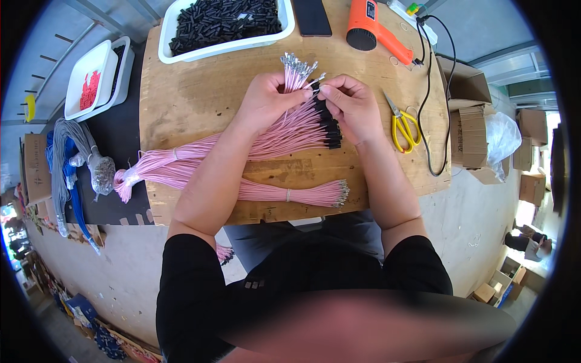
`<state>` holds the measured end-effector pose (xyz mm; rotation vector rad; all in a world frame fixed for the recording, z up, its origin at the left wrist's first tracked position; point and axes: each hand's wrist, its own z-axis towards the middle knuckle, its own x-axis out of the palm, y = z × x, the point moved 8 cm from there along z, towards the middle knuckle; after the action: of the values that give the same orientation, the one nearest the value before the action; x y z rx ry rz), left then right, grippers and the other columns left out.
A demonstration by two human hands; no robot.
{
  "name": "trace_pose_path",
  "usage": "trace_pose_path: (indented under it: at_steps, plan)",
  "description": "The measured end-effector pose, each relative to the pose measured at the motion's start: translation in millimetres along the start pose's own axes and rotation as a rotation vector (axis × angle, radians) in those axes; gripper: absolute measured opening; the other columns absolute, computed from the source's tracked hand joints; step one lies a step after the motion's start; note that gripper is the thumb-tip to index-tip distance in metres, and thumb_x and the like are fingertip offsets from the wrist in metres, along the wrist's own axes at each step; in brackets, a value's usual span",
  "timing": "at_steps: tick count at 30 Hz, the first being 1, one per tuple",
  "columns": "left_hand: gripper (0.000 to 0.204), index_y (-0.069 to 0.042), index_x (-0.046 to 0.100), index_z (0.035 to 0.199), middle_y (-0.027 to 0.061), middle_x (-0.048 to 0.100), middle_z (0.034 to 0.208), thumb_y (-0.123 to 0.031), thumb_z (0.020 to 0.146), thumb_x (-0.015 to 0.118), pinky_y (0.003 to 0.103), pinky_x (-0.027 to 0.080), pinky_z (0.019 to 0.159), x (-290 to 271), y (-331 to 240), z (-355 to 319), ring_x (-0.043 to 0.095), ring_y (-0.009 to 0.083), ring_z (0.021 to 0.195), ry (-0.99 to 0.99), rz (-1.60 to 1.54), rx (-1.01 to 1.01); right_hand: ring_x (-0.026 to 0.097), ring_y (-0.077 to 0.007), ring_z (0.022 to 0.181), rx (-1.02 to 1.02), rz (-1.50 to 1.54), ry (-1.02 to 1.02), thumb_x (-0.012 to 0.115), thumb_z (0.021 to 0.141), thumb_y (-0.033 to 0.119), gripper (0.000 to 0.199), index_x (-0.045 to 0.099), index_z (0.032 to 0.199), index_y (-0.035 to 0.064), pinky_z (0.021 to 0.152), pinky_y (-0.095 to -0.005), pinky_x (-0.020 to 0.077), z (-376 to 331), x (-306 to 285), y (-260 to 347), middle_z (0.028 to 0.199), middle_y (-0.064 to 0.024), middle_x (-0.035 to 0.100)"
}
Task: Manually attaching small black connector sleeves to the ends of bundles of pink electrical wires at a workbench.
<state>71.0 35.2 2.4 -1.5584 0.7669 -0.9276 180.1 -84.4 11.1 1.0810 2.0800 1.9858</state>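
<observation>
Pink wires [290, 124] fan out mid-frame: left hand [266, 100] grips the bundle, right hand [351, 106] pinches one tip. Many ends already wear black sleeves [330, 130]; bare terminals and the lower bundle [296, 193] seem left.

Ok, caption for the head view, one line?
Left hand holds a fan of pink wires while the right hand pinches one tip, over a wooden board near scissors.

Pink wires [284, 130] with black sleeves [330, 130], yellow-handled scissors [402, 127] right, orange heat gun [369, 24] far, white tray [181, 51] of black tubes [224, 21].
</observation>
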Motion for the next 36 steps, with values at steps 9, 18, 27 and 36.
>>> trace_pose_path:
  at_steps: [9, 18, 27, 36]
  plan:
    - [0.013, 0.002, 0.069, 0.093, 0.0056, 0.068, 0.079, -0.009, 0.088, 0.074, 0.022, 0.048, 0.061, -8, 7, 1, 0.059, 0.0091, 0.066, -0.121, -0.1, -0.102, 0.052, -0.0143, 0.086, 0.081, 0.48, -0.184, 0.054, 0.097, 0.003, 0.021, 0.058, 0.116, -0.0048, 0.067, -0.0219, 0.0427, 16, -49, -8, 0.109, -0.0141, 0.059]
    - [0.013, 0.001, 0.069, 0.094, 0.0057, 0.067, 0.08, -0.009, 0.089, 0.074, 0.023, 0.048, 0.062, -10, 9, 1, 0.06, 0.01, 0.066, -0.108, -0.146, -0.097, 0.049, -0.0089, 0.067, 0.056, 0.438, -0.053, 0.058, 0.099, 0.008, 0.018, 0.06, 0.113, -0.0022, 0.053, -0.019, 0.0358, 15, -42, -2, 0.095, -0.0084, 0.062]
    - [0.012, 0.003, 0.07, 0.093, 0.0044, 0.067, 0.08, -0.008, 0.089, 0.072, 0.023, 0.048, 0.062, -8, 12, 1, 0.059, 0.0084, 0.067, -0.074, -0.22, -0.126, 0.042, -0.0041, 0.059, 0.01, 0.078, -0.03, 0.062, 0.096, 0.003, 0.02, 0.068, 0.114, -0.0029, 0.049, -0.0177, 0.0296, 5, -8, 0, 0.083, -0.0019, 0.062]
    - [0.012, 0.003, 0.069, 0.092, 0.0039, 0.066, 0.078, -0.008, 0.088, 0.073, 0.023, 0.047, 0.061, -6, 8, 1, 0.059, 0.0088, 0.067, -0.046, -0.218, -0.116, 0.043, -0.0024, 0.06, -0.097, -0.001, -0.044, 0.066, 0.092, -0.003, 0.014, 0.068, 0.105, -0.0025, 0.052, -0.0168, 0.0326, 3, -7, 6, 0.09, -0.0086, 0.071]
